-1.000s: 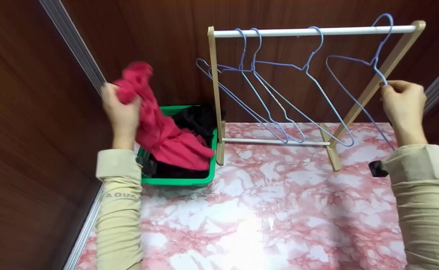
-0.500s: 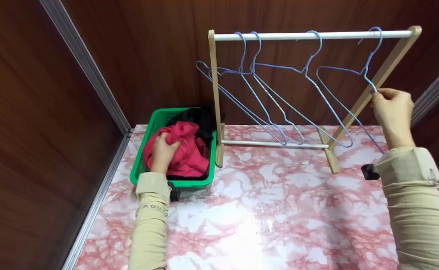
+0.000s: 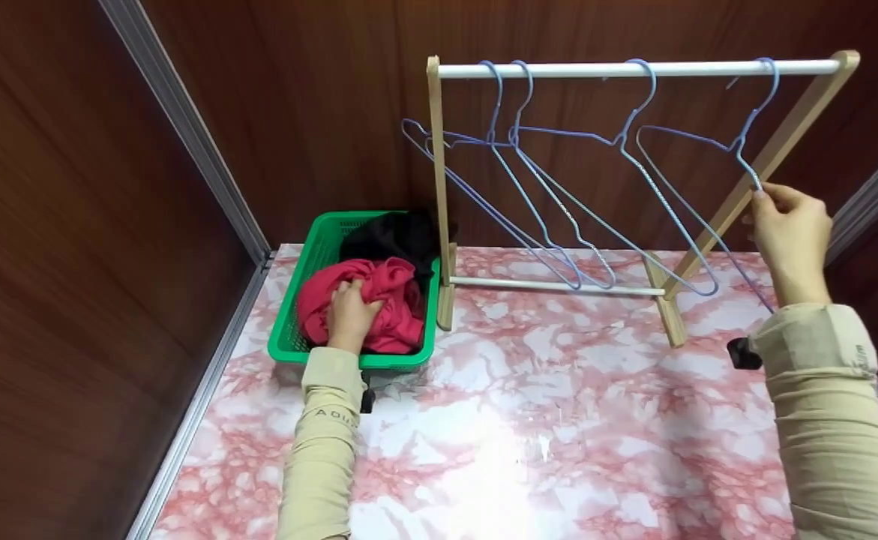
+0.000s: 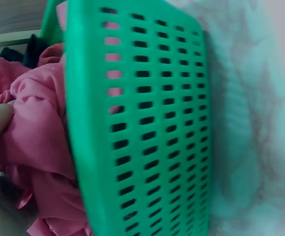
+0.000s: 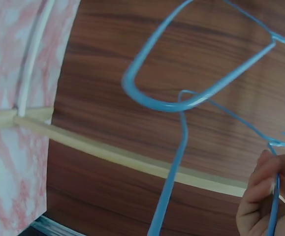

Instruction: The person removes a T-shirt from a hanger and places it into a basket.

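My left hand (image 3: pixel 351 315) rests on a crumpled red cloth garment (image 3: pixel 397 322), its fingers and thumb spread over the fabric. The garment lies in a green plastic basket (image 3: pixel 277 337); the left wrist view shows its pink-looking folds (image 4: pixel 39 132) beside the slotted basket wall (image 4: pixel 147 103). Over on the right, my right hand (image 3: pixel 792 232) pinches one arm of a blue wire hanger (image 3: pixel 741 139), whose hook sits over the rack's white rail (image 3: pixel 573 71). In the right wrist view the fingers (image 5: pixel 263 187) close around the thin blue wire.
A black garment (image 3: pixel 397 236) fills the basket's back corner. Several more blue hangers (image 3: pixel 622 139) hang along the wooden rack (image 3: pixel 442 180). Dark wood-look panels stand behind and at the left. The table top (image 3: pixel 543 427) has a red-and-white marbled pattern.
My left hand has brought the raised red garment down into the basket, then shifted slightly on it. The right hand has lowered the hanger, whose hook now sits on the rail.
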A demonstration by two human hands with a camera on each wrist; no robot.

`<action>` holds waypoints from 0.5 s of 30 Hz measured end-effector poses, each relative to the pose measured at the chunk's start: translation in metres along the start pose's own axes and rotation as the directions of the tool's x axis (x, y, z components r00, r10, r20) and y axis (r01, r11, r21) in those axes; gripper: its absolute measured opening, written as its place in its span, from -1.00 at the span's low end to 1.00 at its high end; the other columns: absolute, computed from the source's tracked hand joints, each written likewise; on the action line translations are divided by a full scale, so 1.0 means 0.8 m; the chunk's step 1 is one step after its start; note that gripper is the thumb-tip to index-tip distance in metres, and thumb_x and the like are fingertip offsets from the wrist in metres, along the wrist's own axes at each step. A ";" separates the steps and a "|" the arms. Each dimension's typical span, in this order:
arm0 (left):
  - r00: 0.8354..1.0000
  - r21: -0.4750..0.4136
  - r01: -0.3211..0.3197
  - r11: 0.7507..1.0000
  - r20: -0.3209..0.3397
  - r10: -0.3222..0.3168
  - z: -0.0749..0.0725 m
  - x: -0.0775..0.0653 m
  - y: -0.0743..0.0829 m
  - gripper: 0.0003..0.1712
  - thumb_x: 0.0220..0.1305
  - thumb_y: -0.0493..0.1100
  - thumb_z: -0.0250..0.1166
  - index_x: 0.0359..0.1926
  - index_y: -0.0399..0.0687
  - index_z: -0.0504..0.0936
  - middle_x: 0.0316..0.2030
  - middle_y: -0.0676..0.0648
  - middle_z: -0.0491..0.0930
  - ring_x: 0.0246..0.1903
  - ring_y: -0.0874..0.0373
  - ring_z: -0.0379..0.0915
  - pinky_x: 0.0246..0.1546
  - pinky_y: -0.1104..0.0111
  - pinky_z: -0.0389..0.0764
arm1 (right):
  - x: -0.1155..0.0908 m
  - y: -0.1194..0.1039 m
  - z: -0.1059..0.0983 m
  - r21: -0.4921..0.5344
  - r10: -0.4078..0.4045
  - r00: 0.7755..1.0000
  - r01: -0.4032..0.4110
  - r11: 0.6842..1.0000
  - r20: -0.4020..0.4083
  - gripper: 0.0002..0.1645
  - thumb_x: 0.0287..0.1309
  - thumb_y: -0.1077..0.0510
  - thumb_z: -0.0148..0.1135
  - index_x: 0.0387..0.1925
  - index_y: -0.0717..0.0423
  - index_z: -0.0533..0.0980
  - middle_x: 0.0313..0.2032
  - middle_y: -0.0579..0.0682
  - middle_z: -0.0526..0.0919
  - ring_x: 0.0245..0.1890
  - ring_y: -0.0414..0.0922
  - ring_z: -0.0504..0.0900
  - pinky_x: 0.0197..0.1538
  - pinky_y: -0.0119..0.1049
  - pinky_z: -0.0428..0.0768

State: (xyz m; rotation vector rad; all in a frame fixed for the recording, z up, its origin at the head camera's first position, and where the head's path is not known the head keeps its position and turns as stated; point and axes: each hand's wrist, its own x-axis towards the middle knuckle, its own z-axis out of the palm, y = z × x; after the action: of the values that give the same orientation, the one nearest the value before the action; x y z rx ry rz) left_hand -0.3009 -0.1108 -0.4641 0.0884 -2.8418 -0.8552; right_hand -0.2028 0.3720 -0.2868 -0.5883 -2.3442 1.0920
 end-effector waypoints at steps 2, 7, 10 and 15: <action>1.000 0.015 -0.010 1.000 -0.002 0.010 0.003 0.000 0.003 -0.41 0.13 0.03 0.34 0.13 -0.16 0.47 0.02 -0.26 0.48 0.09 -0.19 0.38 0.10 -0.05 0.44 | 0.000 0.003 0.004 -0.024 -0.015 0.997 0.013 1.000 -0.069 -0.51 0.33 0.01 -0.07 0.20 0.11 0.45 -0.75 -0.75 0.27 -0.69 -0.68 0.32 -0.42 -0.72 0.37; 1.000 0.008 0.001 1.000 0.008 -0.001 0.010 0.000 0.011 -0.38 0.16 0.01 0.32 0.18 -0.15 0.42 0.10 -0.26 0.41 0.18 -0.19 0.29 0.24 -0.04 0.31 | -0.006 0.008 0.022 -0.107 -0.163 0.941 0.137 0.985 -0.295 -0.60 0.25 0.19 -0.01 0.08 0.08 0.54 -0.25 -0.17 0.63 -0.12 -0.12 0.57 0.10 -0.20 0.42; 0.999 -0.039 0.045 0.998 0.013 -0.044 0.015 -0.001 0.016 -0.37 0.17 -0.03 0.30 0.22 -0.15 0.35 0.17 -0.29 0.34 0.23 -0.19 0.22 0.29 -0.05 0.22 | -0.011 0.015 0.033 -0.151 -0.343 0.864 0.309 0.939 -0.367 -0.64 0.19 0.33 -0.03 -0.04 0.24 0.58 -0.07 0.26 0.58 0.00 0.23 0.48 0.14 0.04 0.35; 0.993 -0.130 0.112 0.985 -0.032 -0.117 0.024 -0.006 0.033 -0.32 0.12 -0.12 0.29 0.24 -0.17 0.27 0.17 -0.33 0.26 0.22 -0.22 0.14 0.30 -0.06 0.12 | -0.015 0.034 0.049 -0.275 -0.630 0.700 0.567 0.777 -0.336 -0.65 0.04 0.52 -0.08 -0.21 0.39 0.58 -0.15 0.31 0.60 -0.04 0.29 0.46 0.08 0.13 0.34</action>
State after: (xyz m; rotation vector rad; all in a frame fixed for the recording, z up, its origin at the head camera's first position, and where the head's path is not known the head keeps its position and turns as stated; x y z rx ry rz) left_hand -0.3001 -0.0778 -0.4663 0.2516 -2.7596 -1.0445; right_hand -0.2116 0.3584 -0.3333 -0.0495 -2.0107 0.4286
